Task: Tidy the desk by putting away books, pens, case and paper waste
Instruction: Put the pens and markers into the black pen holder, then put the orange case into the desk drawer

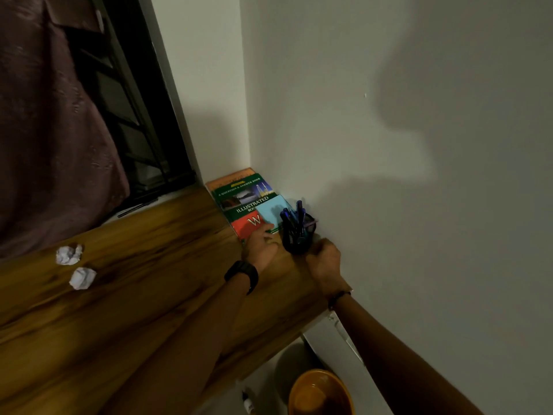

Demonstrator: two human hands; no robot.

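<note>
A stack of books (243,195) lies flat in the desk's far corner against the wall, a green illustrated book on top and an orange one under it. A light blue case (273,211) rests on the stack. My left hand (261,242) lies on the near end of the books with fingers extended toward the case. A dark pen holder (297,235) full of blue pens stands by the wall, right of the books. My right hand (324,262) is curled against the holder's near side. Two crumpled paper balls (69,254) (82,278) sit at the desk's left.
The wooden desk (143,295) meets a white wall on the right. An orange bin (320,393) stands on the floor below the desk's right end. A dark window frame and a brown curtain (51,121) fill the far left.
</note>
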